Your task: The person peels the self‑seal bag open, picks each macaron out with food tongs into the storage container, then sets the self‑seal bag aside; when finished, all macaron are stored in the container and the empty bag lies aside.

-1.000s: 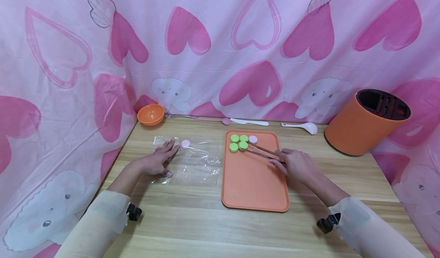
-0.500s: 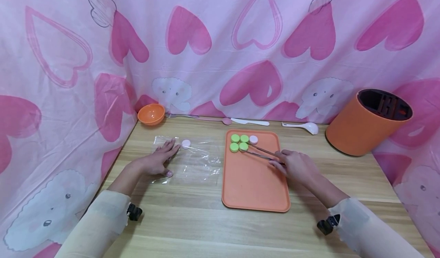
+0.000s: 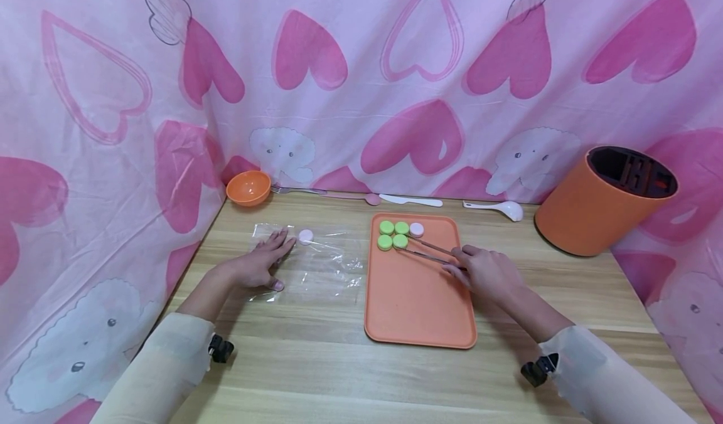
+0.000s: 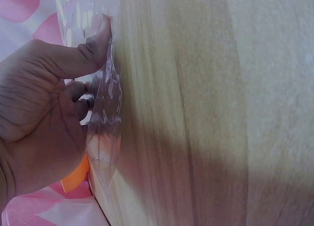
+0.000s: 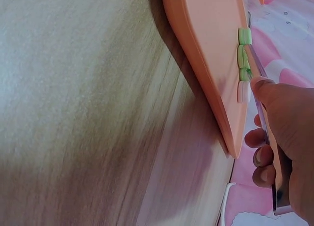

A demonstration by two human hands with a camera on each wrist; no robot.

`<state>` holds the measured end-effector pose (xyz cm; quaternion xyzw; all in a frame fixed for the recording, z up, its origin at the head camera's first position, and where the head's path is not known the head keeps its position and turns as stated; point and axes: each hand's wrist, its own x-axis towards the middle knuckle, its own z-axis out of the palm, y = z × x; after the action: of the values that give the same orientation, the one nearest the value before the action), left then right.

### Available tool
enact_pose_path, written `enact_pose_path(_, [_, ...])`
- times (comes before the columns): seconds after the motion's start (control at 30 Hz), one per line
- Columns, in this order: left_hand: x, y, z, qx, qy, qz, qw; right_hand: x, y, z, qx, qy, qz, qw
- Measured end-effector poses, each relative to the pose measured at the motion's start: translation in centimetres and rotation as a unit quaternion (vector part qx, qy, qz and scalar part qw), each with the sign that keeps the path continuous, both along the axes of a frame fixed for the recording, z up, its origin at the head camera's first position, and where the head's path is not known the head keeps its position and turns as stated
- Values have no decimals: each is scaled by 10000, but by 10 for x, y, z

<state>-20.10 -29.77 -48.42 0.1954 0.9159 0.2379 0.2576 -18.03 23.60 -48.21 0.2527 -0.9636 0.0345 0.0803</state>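
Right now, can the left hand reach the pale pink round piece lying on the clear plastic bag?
Probably yes. The left hand rests flat on the clear plastic bag, and the pale pink round piece lies just past its fingertips, with nothing between them.

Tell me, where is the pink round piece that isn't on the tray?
In the head view, the pink round piece lies on the clear plastic bag, left of the orange tray, just past the left hand.

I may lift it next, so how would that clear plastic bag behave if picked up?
The clear plastic bag is wrinkled and lies flat under the left hand, so it is probably floppy and very light. The pink disc on it would likely slide off.
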Motion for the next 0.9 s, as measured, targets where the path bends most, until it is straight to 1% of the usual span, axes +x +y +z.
enact_pose_path(0.23, [0,0,1,-3,22,-14,10000,0,1,-2,-110,-122,-71,9998])
enact_pose_path(0.53, [1,1,2,-2,-26,25,10000,-1,2,-1,-314,-52,-45,9995])
enact_pose_path(0.67, [1,0,2,2,-44,38,10000,-1,-1,2,-319,6,-58,9995])
enact_pose_path(0.8, [1,1,2,-17,-65,51,10000,0,-11,6,-189,-7,-112,9998])
enact_pose_path(0.9, [1,1,3,-29,-84,50,9999,-1,-21,7,-94,42,6,9999])
